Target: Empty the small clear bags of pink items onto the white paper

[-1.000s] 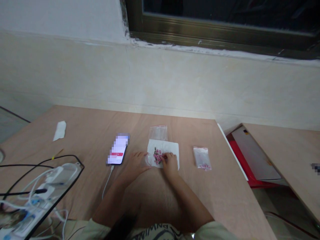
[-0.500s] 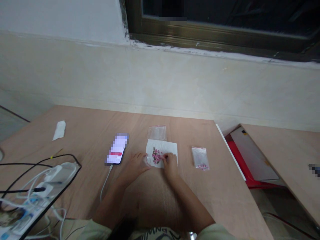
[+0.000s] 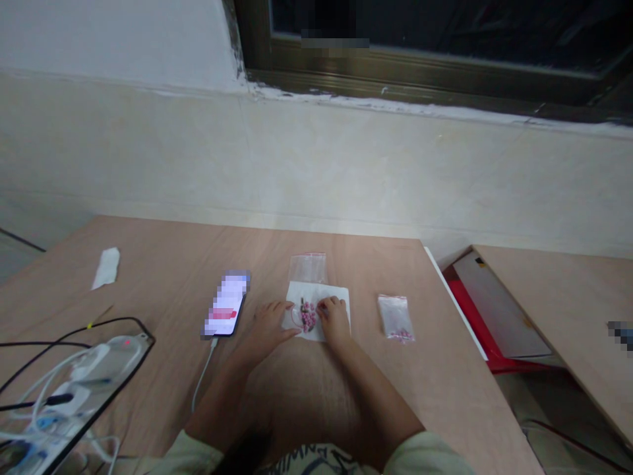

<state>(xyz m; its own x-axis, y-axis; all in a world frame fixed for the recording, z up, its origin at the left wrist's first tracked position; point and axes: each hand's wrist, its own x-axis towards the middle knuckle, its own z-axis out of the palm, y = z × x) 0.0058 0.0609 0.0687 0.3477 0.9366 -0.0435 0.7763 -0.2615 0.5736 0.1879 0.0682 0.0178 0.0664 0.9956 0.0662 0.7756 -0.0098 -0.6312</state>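
Note:
A white sheet (image 3: 316, 291) lies on the table with a cluster of small pink beads (image 3: 307, 318) on it. My left hand (image 3: 271, 323) rests at the sheet's left edge, thumb and fingers apart. Between that hand and the beads a thin reddish curve (image 3: 293, 316) shows, too fine to name. My right hand (image 3: 335, 321) lies over the sheet's right part, its thumb and fingertips pinched together beside the beads. Whatever sits in the pinch is too small to make out.
Just beyond the sheet lies a clear zip bag (image 3: 307, 267). Another zip bag (image 3: 396, 318), with pink bits at its bottom, is to the right. Left are a phone (image 3: 227, 303) on a cable, a paper scrap (image 3: 106, 268) and a power strip (image 3: 111, 369) with tangled cords.
My right fingertips have shifted slightly away from me along the bead cluster. The left hand stays at the sheet's edge. The whole view has tilted a little.

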